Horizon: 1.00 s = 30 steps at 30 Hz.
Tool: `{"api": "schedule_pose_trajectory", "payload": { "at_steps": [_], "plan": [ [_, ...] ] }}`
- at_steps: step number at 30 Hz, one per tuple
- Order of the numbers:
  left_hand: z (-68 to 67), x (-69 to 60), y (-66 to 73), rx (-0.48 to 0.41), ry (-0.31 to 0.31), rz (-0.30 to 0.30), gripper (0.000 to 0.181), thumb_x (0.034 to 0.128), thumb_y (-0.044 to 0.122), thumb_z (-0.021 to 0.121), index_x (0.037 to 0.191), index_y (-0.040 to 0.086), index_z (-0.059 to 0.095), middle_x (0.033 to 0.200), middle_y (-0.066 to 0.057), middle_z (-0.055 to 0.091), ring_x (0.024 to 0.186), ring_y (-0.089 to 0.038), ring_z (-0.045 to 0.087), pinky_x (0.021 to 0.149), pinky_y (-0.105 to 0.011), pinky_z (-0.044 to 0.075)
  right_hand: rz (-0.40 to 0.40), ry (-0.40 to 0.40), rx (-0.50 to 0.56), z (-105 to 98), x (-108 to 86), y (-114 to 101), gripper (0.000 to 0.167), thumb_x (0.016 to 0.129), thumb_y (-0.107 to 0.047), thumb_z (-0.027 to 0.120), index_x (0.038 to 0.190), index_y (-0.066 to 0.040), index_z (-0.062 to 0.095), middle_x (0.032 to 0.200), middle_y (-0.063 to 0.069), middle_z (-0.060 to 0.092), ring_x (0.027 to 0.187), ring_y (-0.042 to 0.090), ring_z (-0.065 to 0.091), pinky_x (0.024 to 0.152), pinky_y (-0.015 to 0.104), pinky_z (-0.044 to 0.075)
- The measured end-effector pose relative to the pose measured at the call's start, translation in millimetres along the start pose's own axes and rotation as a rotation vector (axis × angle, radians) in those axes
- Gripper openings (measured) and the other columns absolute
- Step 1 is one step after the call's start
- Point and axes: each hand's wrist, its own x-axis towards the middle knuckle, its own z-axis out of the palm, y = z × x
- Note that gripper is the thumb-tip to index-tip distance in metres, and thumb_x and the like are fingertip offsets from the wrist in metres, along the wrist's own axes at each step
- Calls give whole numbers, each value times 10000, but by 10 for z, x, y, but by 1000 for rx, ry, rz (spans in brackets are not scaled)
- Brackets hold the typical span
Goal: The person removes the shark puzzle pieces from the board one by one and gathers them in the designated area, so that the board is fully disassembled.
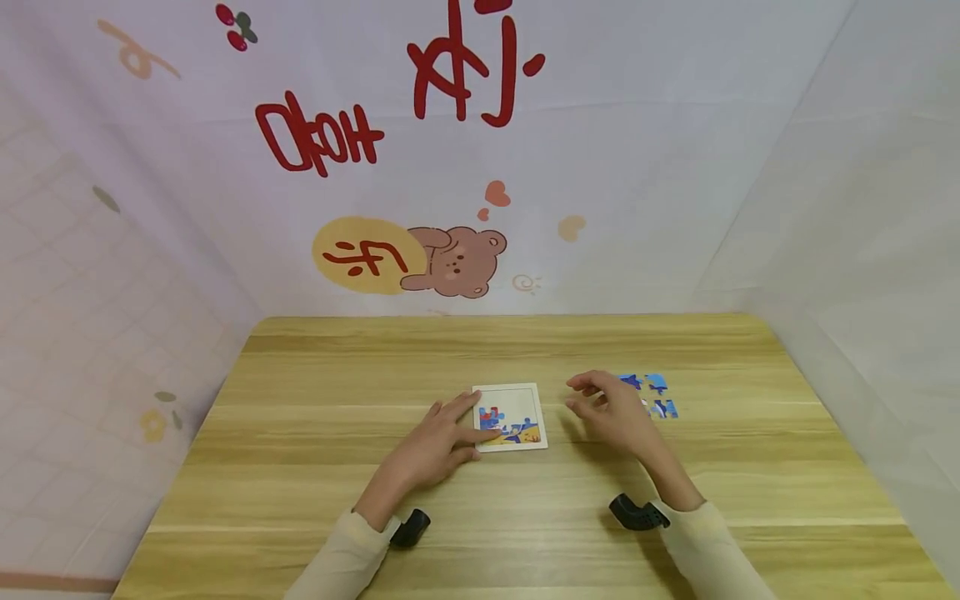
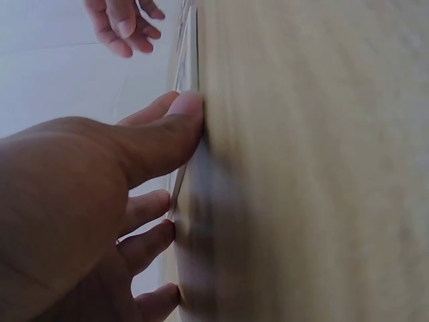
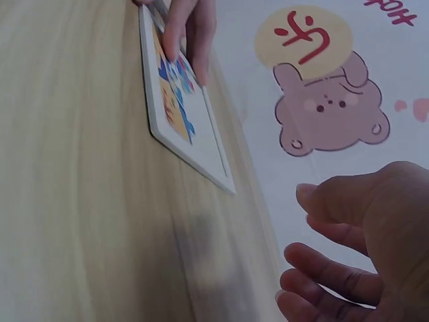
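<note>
A square jigsaw puzzle in a white tray [image 1: 508, 387] lies on the table, its lower part filled with colourful pieces. My left hand [image 1: 433, 446] rests at its left side, fingers fairly straight. One fingertip touches the picture, and another reaches the tray's upper left corner. In the left wrist view, the thumb [image 2: 161, 144] lies along the tray's edge. My right hand [image 1: 611, 417] hovers right of the tray, fingers loosely bent and apart, holding nothing. Loose blue puzzle pieces [image 1: 657, 383] lie beside and partly behind it.
The wooden table [image 1: 360, 358] meets a white cloth backdrop [image 1: 637, 167] printed with a bear [image 1: 459, 262] and red characters. More cloth hangs at both sides. A black wrist device [image 1: 637, 512] sits at the right cuff, another [image 1: 410, 528] at the left.
</note>
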Motion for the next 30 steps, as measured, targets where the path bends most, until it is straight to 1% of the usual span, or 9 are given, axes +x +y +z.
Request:
{"api": "schedule_pose_trajectory", "payload": {
  "at_steps": [3,6,12,15,17,20,23,27,30],
  "plan": [
    [9,0,4,-4,8,0,394,995,295,670,1385,346,653,1702,-87,265,1598,-302,200,1283,-621,137,5,-26,16,107,25,-53,286,932,-163,768,1187,-50,705,1104,110,727,1015,275,681,854,462,597],
    [24,-6,6,-2,15,0,389,994,290,669,1379,348,657,1699,-86,273,1595,-299,210,1281,-622,144,-15,-50,36,229,48,-101,311,926,-173,777,1203,-57,697,1117,103,723,1023,268,680,885,466,591],
    [33,-3,-11,3,22,8,384,997,300,665,1377,359,658,1699,-83,274,1595,-302,210,1277,-631,147,-77,-90,71,491,85,-257,331,917,-160,781,1217,-61,683,1119,86,714,1009,237,670,892,432,591],
    [34,6,-23,2,24,17,386,1002,305,662,1383,362,652,1703,-85,263,1598,-306,199,1277,-633,141,-89,-114,96,600,113,-340,342,924,-157,773,1234,-52,675,1143,93,706,1013,232,666,901,426,596],
    [44,14,-31,2,28,26,385,1004,304,661,1386,357,651,1702,-92,264,1597,-312,200,1275,-638,144,-102,-120,116,669,137,-353,342,927,-156,769,1238,-50,674,1157,94,703,1025,224,665,910,417,597],
    [52,16,-34,-8,34,34,384,1003,300,666,1385,340,655,1697,-107,274,1594,-324,206,1270,-648,144,-95,-121,143,755,168,-363,333,925,-148,771,1234,-62,681,1151,86,698,1029,208,667,910,393,598],
    [59,11,-37,-13,32,36,382,1005,293,666,1386,325,657,1695,-112,277,1593,-331,206,1269,-650,140,-84,-100,132,839,188,-362,292,913,-143,779,1189,-84,705,1094,60,687,989,180,643,869,345,586],
    [65,3,-43,2,30,44,380,1012,285,657,1391,307,657,1696,-117,272,1593,-334,204,1266,-655,146,-71,-68,70,928,209,-371,240,888,-172,801,1114,-122,739,999,12,655,898,139,579,794,284,520],
    [67,-2,-46,8,31,52,376,1012,282,657,1388,295,662,1694,-125,272,1592,-338,206,1261,-663,151,-61,-58,30,971,223,-377,199,875,-200,811,1063,-163,757,939,-24,631,860,116,539,780,265,479]
  ]
}}
